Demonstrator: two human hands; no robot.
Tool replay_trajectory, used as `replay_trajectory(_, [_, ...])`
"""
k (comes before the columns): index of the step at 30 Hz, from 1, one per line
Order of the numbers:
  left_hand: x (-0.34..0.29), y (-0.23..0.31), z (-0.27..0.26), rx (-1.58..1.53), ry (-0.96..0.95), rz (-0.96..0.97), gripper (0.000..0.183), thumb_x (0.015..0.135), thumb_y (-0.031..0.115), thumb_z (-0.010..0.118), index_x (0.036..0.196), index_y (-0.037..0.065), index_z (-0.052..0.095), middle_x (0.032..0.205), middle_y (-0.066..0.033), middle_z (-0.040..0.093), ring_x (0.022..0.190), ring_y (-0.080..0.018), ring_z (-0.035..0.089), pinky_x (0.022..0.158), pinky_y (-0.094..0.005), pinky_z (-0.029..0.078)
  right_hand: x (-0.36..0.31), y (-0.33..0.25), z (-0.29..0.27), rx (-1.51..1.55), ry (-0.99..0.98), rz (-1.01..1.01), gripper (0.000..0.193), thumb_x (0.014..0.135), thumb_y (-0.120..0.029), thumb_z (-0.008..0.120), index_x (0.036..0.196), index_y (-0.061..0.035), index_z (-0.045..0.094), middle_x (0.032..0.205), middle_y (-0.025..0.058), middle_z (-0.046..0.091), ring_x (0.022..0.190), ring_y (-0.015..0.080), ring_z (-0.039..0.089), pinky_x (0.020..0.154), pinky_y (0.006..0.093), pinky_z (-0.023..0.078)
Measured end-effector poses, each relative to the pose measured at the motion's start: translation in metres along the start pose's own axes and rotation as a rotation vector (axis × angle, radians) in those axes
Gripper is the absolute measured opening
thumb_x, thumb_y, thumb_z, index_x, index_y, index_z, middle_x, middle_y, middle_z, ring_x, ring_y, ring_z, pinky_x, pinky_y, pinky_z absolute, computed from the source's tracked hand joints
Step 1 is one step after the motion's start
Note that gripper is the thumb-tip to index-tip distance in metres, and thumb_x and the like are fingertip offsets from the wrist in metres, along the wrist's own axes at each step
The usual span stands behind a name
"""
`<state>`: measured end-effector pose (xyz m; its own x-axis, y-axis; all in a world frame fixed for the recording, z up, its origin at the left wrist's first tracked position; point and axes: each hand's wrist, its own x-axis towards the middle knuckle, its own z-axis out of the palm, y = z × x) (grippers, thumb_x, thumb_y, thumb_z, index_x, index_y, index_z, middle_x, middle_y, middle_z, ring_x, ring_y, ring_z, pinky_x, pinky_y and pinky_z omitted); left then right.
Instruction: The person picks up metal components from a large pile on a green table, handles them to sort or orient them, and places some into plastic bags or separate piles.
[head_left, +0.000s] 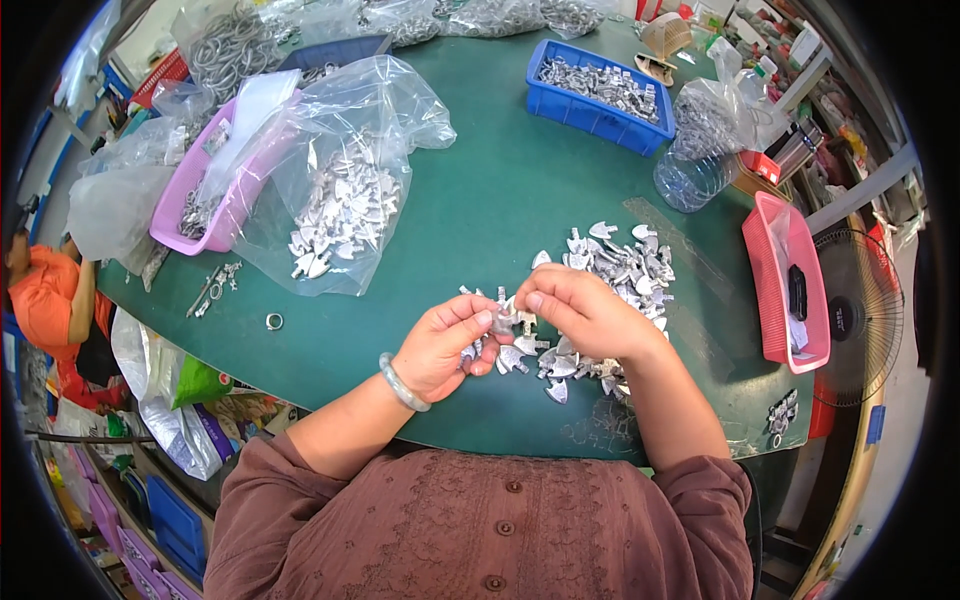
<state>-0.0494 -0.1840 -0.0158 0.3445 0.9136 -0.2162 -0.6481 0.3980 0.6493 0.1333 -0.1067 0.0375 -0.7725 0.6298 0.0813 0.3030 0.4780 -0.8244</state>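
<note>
I judge the step in hand to be close handling of small metal pieces [504, 321] over the bench [470, 215]. The left hand [440, 345] has its fingers clamped on some; the right hand's [578, 305] bend beside them, but I can't tell whether they grip one. The next move calls for a precise pinch, I'd say. The left fingers partly hide their pieces.

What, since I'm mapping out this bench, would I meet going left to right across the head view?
Orange-clad person → lilac basket → pale bangle → left hand → right hand → clear plastic container → pink basket → fan.
</note>
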Motion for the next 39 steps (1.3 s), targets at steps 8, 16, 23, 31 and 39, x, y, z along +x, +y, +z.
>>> replay_trajectory(8, [0.0,-0.002,-0.004,-0.076,-0.057,0.02,0.012,0.088,0.015,0.048,0.092,0.005,0.052,0.085,-0.0088,0.053,0.062,-0.0095,0.046,0.052,-0.0188,0.037,0.0,0.026,-0.001,-0.776,0.316,0.105,0.015,0.069,-0.015,0.064,0.077,-0.0036,0.059,0.078,0.0095,0.052,0.082,0.0267,0.049,0.073,0.037,0.035])
replay_trajectory(16, [-0.001,0.008,-0.004,-0.186,-0.08,-0.053,0.011,0.086,0.013,0.046,0.089,0.003,0.051,0.086,-0.0121,0.054,0.083,-0.0221,0.057,0.066,-0.031,0.053,0.006,0.03,0.003,-0.859,0.301,0.122,0.018,0.066,-0.021,0.067,0.069,-0.0043,0.061,0.079,0.0084,0.051,0.085,0.0251,0.047,0.075,0.0368,0.034])
replay_trajectory(23, [0.0,0.006,-0.005,-0.089,-0.057,-0.016,0.013,0.082,0.005,0.045,0.093,0.005,0.052,0.088,-0.0076,0.055,0.083,-0.0202,0.058,0.069,-0.0314,0.051,0.005,0.046,0.006,-0.882,0.384,0.046,0.012,0.064,-0.017,0.065,0.065,-0.0056,0.062,0.077,0.0064,0.05,0.081,0.0236,0.046,0.073,0.0364,0.034])
replay_trajectory(31, [0.001,0.006,-0.006,-0.13,0.024,-0.024,0.015,0.083,0.011,0.047,0.096,0.003,0.052,0.08,-0.0055,0.053,0.061,-0.0116,0.044,0.049,-0.021,0.035,0.01,0.042,0.009,-0.887,0.41,0.052,0.005,0.066,-0.011,0.062,0.066,-0.0057,0.061,0.076,0.0059,0.051,0.081,0.024,0.047,0.073,0.036,0.034])
replay_trajectory(39, [0.001,0.008,0.003,-0.046,0.138,-0.044,0.021,0.089,0.024,0.045,0.096,0.005,0.051,0.075,-0.0041,0.053,0.059,-0.009,0.044,0.046,-0.0186,0.033,0.001,0.012,0.005,-0.384,0.338,-0.163,0.009,0.065,-0.003,0.063,0.072,-0.004,0.058,0.08,0.007,0.052,0.077,0.0263,0.048,0.069,0.035,0.038])
